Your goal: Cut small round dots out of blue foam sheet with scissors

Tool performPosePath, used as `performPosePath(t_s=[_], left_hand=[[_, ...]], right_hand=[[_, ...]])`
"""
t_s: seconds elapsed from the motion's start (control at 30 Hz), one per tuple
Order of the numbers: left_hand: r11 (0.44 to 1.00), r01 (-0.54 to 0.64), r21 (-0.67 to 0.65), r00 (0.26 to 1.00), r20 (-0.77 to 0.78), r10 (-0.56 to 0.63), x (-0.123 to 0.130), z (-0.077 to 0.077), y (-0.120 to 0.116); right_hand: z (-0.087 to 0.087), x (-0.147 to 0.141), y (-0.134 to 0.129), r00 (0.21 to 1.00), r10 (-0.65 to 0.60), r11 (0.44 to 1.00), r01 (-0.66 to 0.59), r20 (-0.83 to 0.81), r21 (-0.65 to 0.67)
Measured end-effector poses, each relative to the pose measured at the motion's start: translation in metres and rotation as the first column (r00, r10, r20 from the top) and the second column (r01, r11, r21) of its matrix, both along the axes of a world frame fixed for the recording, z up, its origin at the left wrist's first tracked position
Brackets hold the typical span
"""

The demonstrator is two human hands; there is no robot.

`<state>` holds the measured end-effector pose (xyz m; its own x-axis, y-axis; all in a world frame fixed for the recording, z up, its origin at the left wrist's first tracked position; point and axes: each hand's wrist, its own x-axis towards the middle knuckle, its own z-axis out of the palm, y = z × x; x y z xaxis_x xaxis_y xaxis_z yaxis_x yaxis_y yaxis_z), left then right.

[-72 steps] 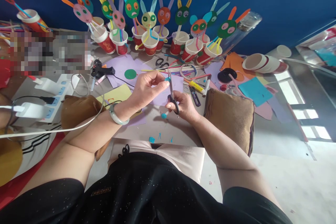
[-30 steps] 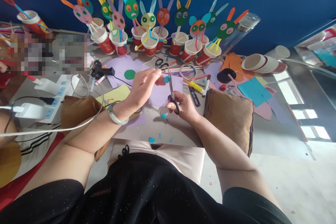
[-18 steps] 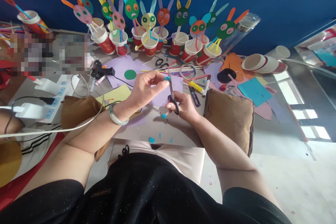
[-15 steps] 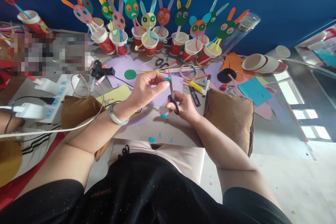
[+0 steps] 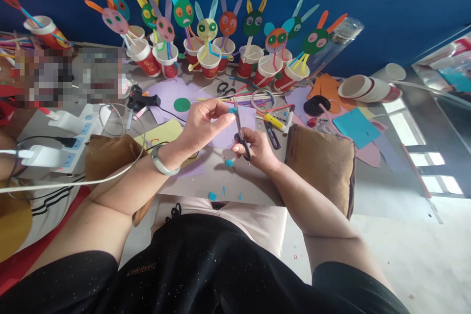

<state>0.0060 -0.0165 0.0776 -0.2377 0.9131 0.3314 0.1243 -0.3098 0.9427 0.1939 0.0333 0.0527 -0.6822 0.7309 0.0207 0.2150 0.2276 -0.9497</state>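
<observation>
Between the thumb and fingers of my left hand [image 5: 206, 125] is a small piece of blue paper [image 5: 232, 110], pinched at its edge. My right hand [image 5: 255, 148] grips dark-handled scissors [image 5: 239, 130], whose blades point away from me and lie right beside the paper. Whether the blades touch it I cannot tell. A small blue paper disc [image 5: 228, 162] rests on the table [image 5: 191, 184] below my hands. Nearer the front edge lie a blue square scrap [image 5: 212, 196] and thin blue offcuts [image 5: 239, 196]. A green paper circle [image 5: 182, 104] sits on purple paper [image 5: 165, 89].
Several red paper cups [image 5: 209, 63] with rabbit-faced paper figures line the back wall. A glue gun [image 5: 142, 100] and a power strip [image 5: 79, 135] with cables are at left. A brown cushion [image 5: 320, 167], a box cutter [image 5: 273, 136] and blue paper [image 5: 356, 128] lie at right.
My left hand and the blue paper have shifted very slightly to the left. The scissors stay beside the paper in my right hand, and the scraps lie as before.
</observation>
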Motion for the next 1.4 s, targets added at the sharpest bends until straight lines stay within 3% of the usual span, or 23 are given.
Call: performPosePath(t_s=[1.4], left_hand=[[1.0, -0.019, -0.001, 1.0, -0.017, 0.019, -0.0021, -0.001, 0.0002]], right_hand=[[-0.0022, 0.0005, 0.0006, 1.0, 0.018, 1.0, -0.018, 0.015, -0.025]])
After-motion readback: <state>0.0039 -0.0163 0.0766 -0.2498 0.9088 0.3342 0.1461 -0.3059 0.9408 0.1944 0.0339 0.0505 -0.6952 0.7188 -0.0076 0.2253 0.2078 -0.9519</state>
